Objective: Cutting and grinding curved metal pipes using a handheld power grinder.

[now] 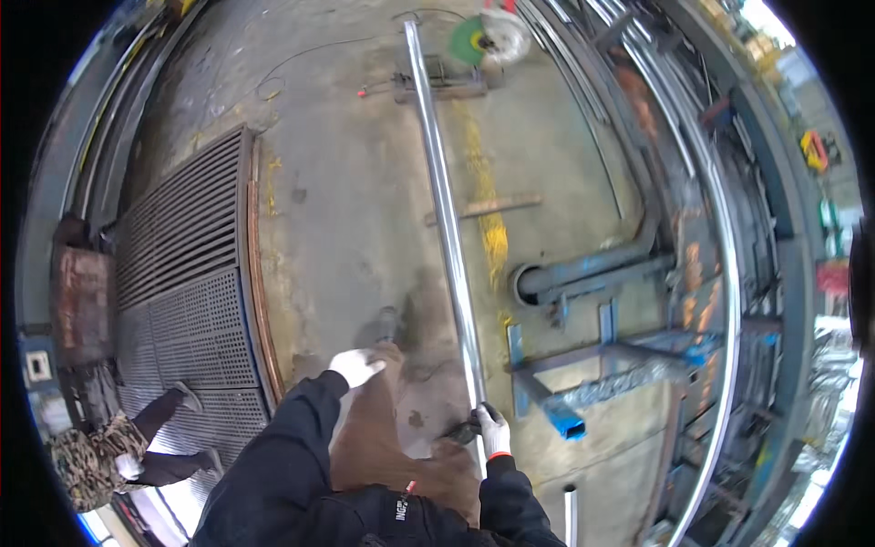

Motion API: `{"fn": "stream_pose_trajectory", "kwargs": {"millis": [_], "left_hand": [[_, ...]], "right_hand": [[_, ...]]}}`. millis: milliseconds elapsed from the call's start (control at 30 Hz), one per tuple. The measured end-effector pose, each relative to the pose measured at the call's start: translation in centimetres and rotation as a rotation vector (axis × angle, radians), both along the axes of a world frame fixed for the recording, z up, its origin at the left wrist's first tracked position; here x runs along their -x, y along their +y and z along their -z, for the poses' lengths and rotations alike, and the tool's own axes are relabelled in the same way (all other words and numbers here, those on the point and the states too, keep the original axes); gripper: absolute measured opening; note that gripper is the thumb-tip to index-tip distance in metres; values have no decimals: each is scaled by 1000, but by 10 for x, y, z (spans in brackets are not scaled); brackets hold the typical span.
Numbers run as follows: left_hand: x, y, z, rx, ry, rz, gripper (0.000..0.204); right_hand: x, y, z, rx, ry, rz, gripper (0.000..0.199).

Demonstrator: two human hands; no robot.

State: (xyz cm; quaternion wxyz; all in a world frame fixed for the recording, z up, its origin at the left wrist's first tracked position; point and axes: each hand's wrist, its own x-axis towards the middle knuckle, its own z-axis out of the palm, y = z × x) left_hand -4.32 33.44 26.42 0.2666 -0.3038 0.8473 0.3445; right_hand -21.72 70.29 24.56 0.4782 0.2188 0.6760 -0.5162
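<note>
Head view looks down on a concrete workshop floor (365, 210), its edges bent by the fisheye. Low and right of centre, the right hand (494, 430), in a white glove, has its fingers wrapped around the near end of a long shiny steel tube (447, 219). That tube runs from the hand up through the middle of the frame to the top edge, where it ends close to an angle grinder with a green disc (483, 38); the grinder is small and blurred, so its details are hard to read. Below the hand the tube is hidden behind the dark sleeve. Just beside the glove sits a small dark object, too unclear to name.

Left of it, the left hand (355, 366), also in a white glove, hangs free above the floor, holding nothing; its fingers look loosely curled, though the exact spread is hard to make out.

At centre left lies a large steel grating panel (187, 264). Another person in a camouflage jacket (91, 456) crouches at the lower left, partly cut off by the rim. On the right side, a blue-grey steel frame (592, 356) and curved bars blur together, and a short blue box section (561, 419) pokes out near the right hand
</note>
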Motion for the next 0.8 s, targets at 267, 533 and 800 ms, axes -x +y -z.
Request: {"fn": "stream_pose_trajectory", "kwargs": {"millis": [267,533,800], "left_hand": [[-110,-212,-57,-71,-287,-278,79],[-141,-362,-144,8,-69,-896,64],[-216,-407,-180,479,-172,-1896,50]], "right_hand": [[100,-239,-61,-162,135,-353,35],[114,-612,-171,-66,307,-1126,24],[159,-1048,-97,119,336,-1693,22]]}}
